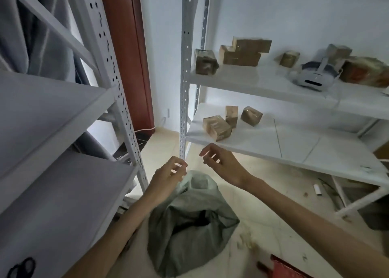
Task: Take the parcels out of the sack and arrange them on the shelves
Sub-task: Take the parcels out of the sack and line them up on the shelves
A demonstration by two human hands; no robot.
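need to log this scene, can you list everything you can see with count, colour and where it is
sack: one, grey-green, on the floor, mouth open
upper shelf parcels: about six, brown, upper shelf of the right rack
lower shelf parcels: four, brown, left end of the shelf below
headset: one, white and grey, upper shelf among the parcels
right rack: one, white, against the wall
left rack: one, white, its shelves bare where visible
door frame: one, red-brown, between the racks
red object: one, on the floor, cut off by the frame
left hand: pinching the sack's rim
right hand: empty, fingers curled, above the sack
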